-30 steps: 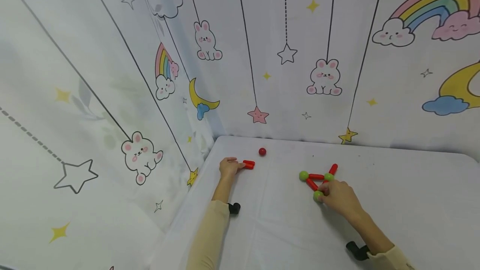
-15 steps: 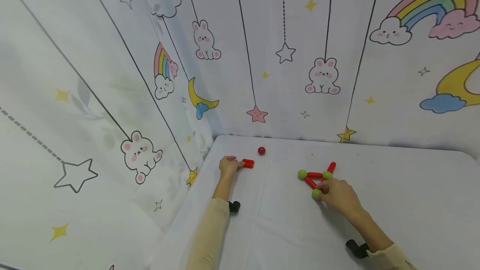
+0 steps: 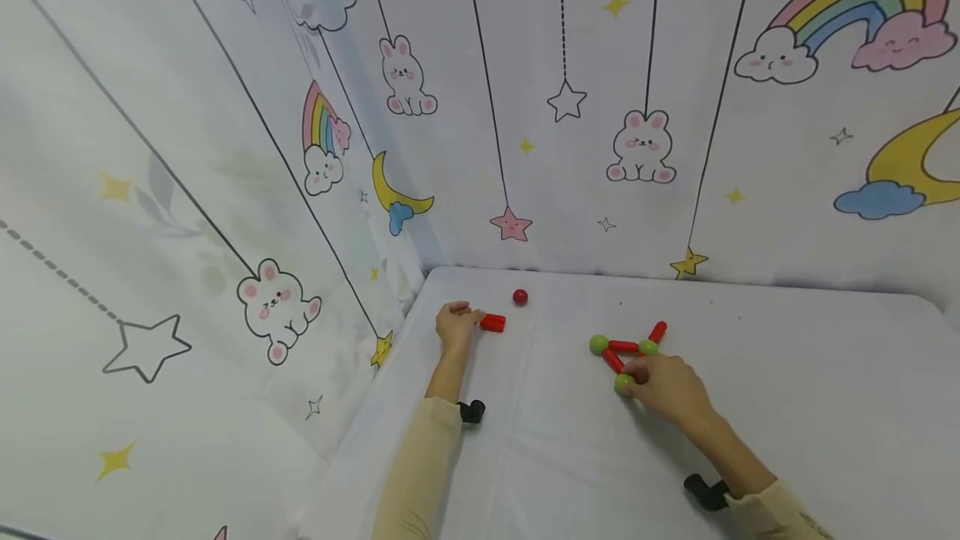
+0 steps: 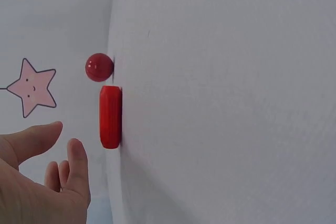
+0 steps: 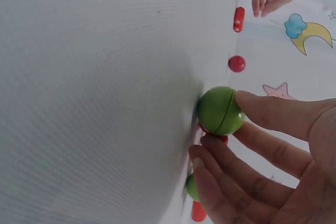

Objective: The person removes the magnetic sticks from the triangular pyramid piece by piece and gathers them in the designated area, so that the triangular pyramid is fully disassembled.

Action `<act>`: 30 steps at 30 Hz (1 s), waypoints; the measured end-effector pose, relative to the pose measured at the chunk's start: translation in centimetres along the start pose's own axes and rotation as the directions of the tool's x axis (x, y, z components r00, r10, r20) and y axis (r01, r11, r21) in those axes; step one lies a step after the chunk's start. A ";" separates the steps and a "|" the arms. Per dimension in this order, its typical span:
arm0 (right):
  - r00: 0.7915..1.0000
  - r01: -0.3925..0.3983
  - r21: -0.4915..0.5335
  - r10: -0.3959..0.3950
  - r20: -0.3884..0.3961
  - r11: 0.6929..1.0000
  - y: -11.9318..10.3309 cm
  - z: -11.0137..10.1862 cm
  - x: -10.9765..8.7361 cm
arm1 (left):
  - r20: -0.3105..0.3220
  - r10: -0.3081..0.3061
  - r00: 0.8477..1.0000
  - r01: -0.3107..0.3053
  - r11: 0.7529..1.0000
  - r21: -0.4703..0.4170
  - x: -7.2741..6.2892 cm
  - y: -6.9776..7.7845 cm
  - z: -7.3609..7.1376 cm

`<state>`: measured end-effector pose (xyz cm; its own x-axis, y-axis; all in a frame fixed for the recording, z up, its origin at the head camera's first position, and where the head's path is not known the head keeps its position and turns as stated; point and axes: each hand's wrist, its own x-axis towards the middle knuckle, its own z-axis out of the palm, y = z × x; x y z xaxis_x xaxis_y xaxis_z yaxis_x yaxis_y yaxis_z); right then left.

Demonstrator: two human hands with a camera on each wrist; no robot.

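Observation:
My right hand (image 3: 672,392) pinches a green ball (image 5: 216,111) between thumb and fingers at the near corner of a small magnetic-style frame. Red rods (image 3: 623,347) join this ball to two others, a green ball (image 3: 598,344) at the left and a green ball (image 3: 648,347) at the right. From the right one a further red rod (image 3: 658,331) sticks out toward the back. Over at the left, my left hand (image 3: 455,327) hovers beside a pair of loose red rods (image 4: 110,117), thumb and fingers spread apart with nothing between them.
A single red ball (image 3: 521,297) lies behind the loose rods. White cloth covers the table (image 3: 555,440), and a printed curtain (image 3: 465,148) with bunnies and stars closes off its back and left sides. Black wrist-camera mounts (image 3: 705,492) stick out from the sleeves.
The loose red rods look closer together, and the left hand's fingertips have drawn slightly off them. My right hand keeps its pinch on the green ball. The head view has tilted a little.

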<state>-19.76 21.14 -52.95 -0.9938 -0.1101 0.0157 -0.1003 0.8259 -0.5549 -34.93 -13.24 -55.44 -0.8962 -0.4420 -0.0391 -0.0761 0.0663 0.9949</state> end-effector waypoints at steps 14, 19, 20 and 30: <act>1.000 0.008 0.034 -0.008 0.014 0.999 -0.1 -0.2 -0.2 | 0.152 0.013 0.988 -0.012 1.000 -0.012 -1.9 1.1 1.5; 1.000 -0.012 0.026 0.012 0.021 1.000 0.3 0.0 0.1 | 0.263 0.037 0.964 -0.030 0.999 -0.033 -3.0 1.4 2.6; 1.000 -0.016 0.023 0.016 0.019 1.000 0.4 0.0 0.2 | 0.291 0.038 0.956 -0.026 0.999 -0.046 -3.3 1.4 2.8; 1.000 -0.016 0.045 0.017 -0.023 0.999 0.8 0.1 0.2 | 0.470 0.005 0.882 0.006 1.000 -0.024 -5.9 1.1 5.0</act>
<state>-20.03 21.75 -53.47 -0.9962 -0.0835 0.0251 -0.0821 0.8020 -0.5916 -31.87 -6.09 -54.61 -0.9969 0.0312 -0.0729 -0.0715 0.0424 0.9965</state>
